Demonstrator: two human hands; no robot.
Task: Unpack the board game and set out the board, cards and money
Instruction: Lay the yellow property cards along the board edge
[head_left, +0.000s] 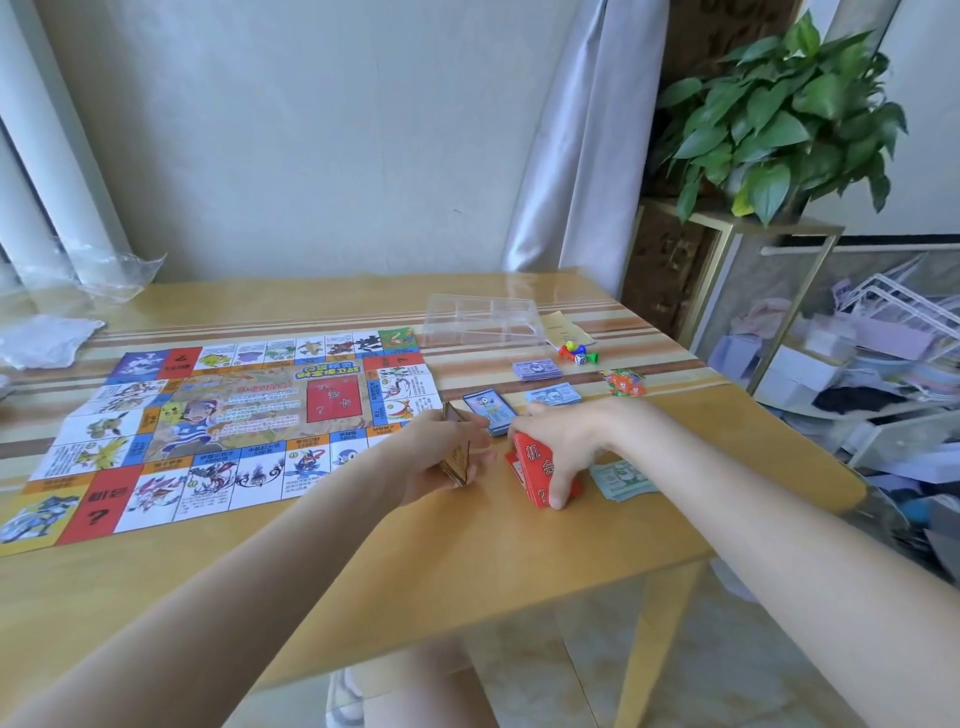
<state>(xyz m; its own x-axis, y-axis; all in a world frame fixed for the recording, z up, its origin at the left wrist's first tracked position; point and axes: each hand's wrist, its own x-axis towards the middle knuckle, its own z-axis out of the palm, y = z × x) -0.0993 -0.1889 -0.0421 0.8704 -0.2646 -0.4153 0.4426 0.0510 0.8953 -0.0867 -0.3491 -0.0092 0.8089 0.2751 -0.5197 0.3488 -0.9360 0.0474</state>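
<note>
Head view shows our left hand (441, 454) gripping a small brown card stack (456, 451) on edge just beside the board (218, 431), while our right hand (558, 441) grips a red card stack (535, 467) stood on the counter (467, 561). Money piles (623, 480) lie beside it; bare counter runs to the near edge.

The colourful paper game board (208, 431) runs off the left edge, and its small print is too tiny to read. The left hand (441, 457) covers most of the yellow-brown card stack (457, 462) it holds. The right hand's (561, 441) fingers hide part of the red card stack (535, 473). The small plastic pawns and die (577, 353) are too tiny to make out properly.
</note>
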